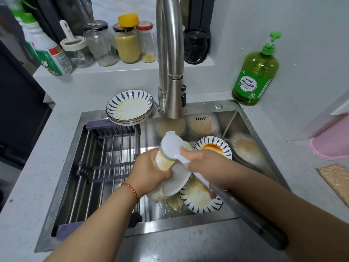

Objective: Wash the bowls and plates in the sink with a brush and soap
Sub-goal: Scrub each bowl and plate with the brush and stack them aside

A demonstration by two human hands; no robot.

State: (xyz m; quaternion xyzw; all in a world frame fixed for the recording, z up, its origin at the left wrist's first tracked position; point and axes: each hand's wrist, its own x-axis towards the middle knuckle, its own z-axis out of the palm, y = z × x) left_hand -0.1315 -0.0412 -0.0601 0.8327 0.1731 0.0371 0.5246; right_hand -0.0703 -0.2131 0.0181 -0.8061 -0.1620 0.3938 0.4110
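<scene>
Left hand [151, 171] grips a tilted plate [175, 182] — right hand [200, 159] holds the brush [172, 146] on it.

White brush [172, 148]; white plates [130, 107] with blue-striped rims, yellow stains; green soap bottle [255, 72]; pink tub [332, 142]; steel-grey sink [188, 225].

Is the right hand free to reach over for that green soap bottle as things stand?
Probably not at once: the right hand grips the brush against the bowl. The soap bottle stands unobstructed on the counter at the sink's far right corner, so the path looks open.
</scene>
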